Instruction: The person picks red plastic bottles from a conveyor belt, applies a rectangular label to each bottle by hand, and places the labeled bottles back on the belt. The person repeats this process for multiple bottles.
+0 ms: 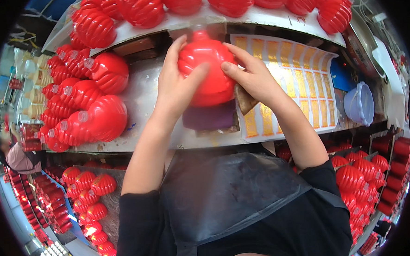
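Between my hands is a round, glossy red bottle [206, 86], its pale neck pointing away from me. My left hand [175, 85] wraps the left side, with the thumb, blurred, across the front. On the other side my right hand [253, 77] presses its thumb and fingers to the bottle. Under the bottle's near end shows a purple pad [209, 119]. A small brown block [246, 101] sits just below my right hand. Next to it, a white sheet of gold labels [300, 79] in rows covers the right part of the worktable [161, 139].
Ribbed red bottles [103, 117] are piled on the table's left side. More red bottles [143, 10] line a raised white shelf [273, 21] at the back. A pale blue bucket [359, 103] stands at the right end. Another person [21, 156] is at far left.
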`<control>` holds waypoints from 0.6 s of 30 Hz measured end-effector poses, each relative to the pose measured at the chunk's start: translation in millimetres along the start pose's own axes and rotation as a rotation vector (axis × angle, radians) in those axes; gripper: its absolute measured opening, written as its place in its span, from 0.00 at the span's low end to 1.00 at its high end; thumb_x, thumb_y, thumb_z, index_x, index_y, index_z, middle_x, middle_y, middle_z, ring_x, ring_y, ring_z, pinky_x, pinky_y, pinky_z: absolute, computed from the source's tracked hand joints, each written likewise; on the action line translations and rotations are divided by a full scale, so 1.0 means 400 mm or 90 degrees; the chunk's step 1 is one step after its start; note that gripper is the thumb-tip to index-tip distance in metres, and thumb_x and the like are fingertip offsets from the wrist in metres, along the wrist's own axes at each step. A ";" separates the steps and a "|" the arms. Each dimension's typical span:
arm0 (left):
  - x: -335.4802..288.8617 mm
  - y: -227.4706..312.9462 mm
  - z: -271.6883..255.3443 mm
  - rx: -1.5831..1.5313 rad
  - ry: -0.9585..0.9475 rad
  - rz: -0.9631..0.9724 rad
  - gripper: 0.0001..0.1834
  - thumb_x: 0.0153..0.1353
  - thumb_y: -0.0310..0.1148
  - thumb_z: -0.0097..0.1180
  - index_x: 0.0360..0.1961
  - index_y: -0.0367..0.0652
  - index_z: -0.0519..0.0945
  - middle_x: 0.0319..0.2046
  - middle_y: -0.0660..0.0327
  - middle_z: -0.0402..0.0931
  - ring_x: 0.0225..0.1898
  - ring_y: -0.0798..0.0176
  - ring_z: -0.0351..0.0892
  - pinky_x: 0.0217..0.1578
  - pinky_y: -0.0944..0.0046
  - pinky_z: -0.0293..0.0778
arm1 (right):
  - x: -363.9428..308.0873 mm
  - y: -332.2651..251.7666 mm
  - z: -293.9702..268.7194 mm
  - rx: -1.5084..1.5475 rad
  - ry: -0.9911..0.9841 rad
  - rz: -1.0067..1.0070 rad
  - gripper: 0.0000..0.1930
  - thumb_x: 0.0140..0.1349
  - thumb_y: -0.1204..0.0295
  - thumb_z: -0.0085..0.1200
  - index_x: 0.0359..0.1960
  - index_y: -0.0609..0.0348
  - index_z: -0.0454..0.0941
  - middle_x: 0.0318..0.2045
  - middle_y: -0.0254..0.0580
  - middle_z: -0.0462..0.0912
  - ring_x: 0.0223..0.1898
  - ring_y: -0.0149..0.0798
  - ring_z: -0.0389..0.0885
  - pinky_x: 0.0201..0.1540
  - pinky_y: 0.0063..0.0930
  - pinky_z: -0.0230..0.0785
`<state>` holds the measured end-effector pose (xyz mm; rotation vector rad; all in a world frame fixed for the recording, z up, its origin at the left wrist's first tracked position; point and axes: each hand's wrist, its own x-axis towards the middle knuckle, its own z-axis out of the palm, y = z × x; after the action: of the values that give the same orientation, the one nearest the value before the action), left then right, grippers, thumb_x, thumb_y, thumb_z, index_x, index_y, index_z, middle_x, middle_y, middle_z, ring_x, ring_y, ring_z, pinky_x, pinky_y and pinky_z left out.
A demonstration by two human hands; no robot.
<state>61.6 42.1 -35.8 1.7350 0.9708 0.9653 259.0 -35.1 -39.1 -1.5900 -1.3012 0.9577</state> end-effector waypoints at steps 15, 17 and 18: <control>-0.033 -0.036 0.003 -0.447 -0.048 -0.184 0.39 0.67 0.39 0.70 0.70 0.33 0.64 0.59 0.52 0.77 0.60 0.60 0.78 0.62 0.58 0.76 | -0.107 -0.045 -0.130 -0.145 0.009 -0.053 0.17 0.71 0.61 0.61 0.43 0.68 0.86 0.26 0.31 0.84 0.28 0.22 0.79 0.30 0.22 0.71; -0.047 -0.039 0.008 -0.431 -0.020 -0.157 0.38 0.69 0.40 0.67 0.72 0.33 0.63 0.61 0.52 0.75 0.61 0.61 0.76 0.64 0.58 0.73 | -0.185 -0.020 -0.132 -0.316 0.026 -0.031 0.14 0.67 0.63 0.64 0.38 0.66 0.87 0.27 0.47 0.86 0.28 0.37 0.86 0.33 0.31 0.75; -0.056 -0.041 0.010 -0.425 -0.010 -0.146 0.37 0.71 0.40 0.65 0.72 0.33 0.63 0.62 0.52 0.74 0.62 0.61 0.75 0.65 0.59 0.72 | -0.231 0.004 -0.122 -0.444 0.063 -0.111 0.11 0.66 0.66 0.64 0.37 0.64 0.88 0.30 0.52 0.87 0.31 0.49 0.88 0.35 0.37 0.78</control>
<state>53.3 25.2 -56.8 1.0489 0.7047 0.9790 289.5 -133.3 -19.5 -1.9542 -1.7819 0.3114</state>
